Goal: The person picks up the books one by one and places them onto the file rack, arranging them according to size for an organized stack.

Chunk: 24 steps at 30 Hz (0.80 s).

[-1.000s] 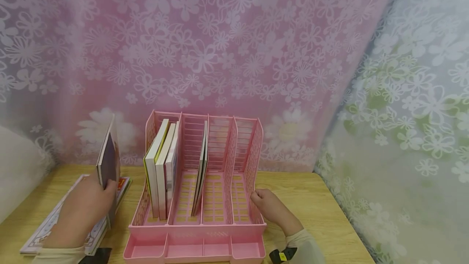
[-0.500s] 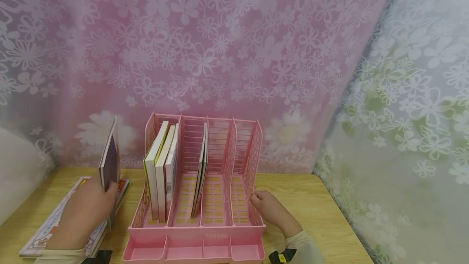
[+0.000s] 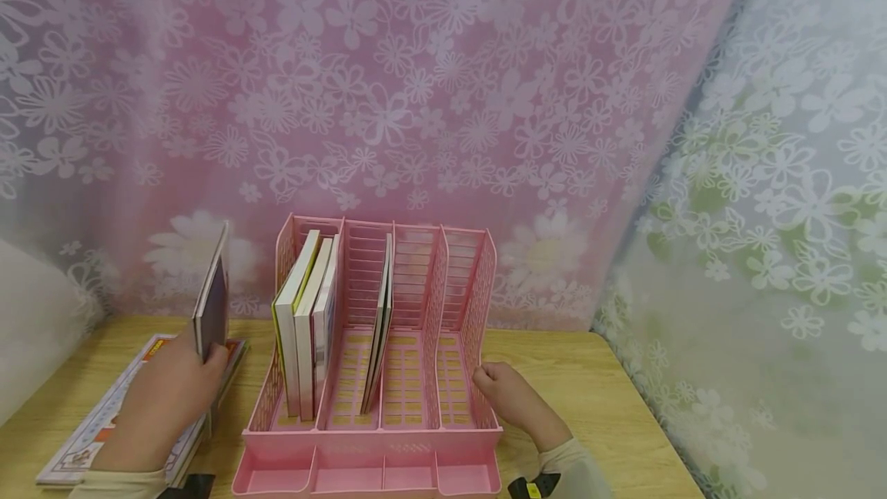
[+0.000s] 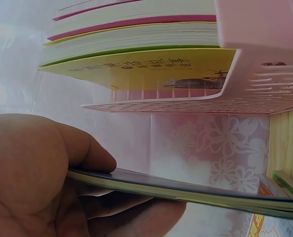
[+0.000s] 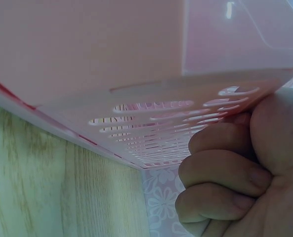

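Observation:
My left hand pinches a thin dark-covered book between thumb and fingers, holding it upright over a stack of flat books. In the left wrist view, the book extends from the hand with its page edges showing. A pink book rack stands to the right of it. My right hand grips the front edge of the rack's right side wall; in the right wrist view its fingers are curled beside the slotted wall. Several thick books stand in the leftmost slot, and thin books lean in the second.
Shallow compartments run along the rack's front. The rack stands on a wooden table, whose right edge slopes toward the front. A pink flowered curtain hangs behind, and a pale one is at the right.
The left hand has shifted slightly to the right with the book, which has turned a little, showing more of its dark cover. The right hand stays at the rack's side.

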Each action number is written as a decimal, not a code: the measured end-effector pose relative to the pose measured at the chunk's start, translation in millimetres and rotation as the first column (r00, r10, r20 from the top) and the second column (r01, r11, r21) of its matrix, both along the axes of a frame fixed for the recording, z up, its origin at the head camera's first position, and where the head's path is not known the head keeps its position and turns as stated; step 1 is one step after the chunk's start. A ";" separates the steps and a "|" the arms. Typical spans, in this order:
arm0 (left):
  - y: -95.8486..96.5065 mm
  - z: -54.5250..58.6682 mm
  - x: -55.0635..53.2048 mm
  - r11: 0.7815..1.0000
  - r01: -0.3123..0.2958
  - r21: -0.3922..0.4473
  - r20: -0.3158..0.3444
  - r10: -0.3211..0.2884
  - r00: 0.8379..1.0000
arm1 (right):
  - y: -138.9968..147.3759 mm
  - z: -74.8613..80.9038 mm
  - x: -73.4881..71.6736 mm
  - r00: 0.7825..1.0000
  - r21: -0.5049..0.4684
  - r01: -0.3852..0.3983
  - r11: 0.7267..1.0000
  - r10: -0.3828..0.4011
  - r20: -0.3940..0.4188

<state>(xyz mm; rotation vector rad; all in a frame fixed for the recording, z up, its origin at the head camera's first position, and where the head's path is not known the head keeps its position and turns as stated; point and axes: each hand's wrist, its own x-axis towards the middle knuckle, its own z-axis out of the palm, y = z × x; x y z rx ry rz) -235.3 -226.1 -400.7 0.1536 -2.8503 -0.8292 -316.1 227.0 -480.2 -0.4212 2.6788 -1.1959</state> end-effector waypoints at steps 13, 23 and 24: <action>4.9 0.5 1.5 1.000 0.003 -0.018 -0.031 -0.003 1.000 | 0.1 -0.8 0.9 1.000 -0.020 -0.004 1.000 0.005 0.010; 5.7 -0.7 0.7 0.999 0.008 -0.031 -0.041 -0.009 0.999 | -0.7 0.8 2.3 1.000 -0.023 -0.006 1.000 0.006 -0.004; 5.5 -1.4 0.6 1.000 0.011 -0.028 -0.040 -0.012 0.999 | -0.6 0.7 2.2 1.000 -0.023 -0.006 1.000 0.006 -0.005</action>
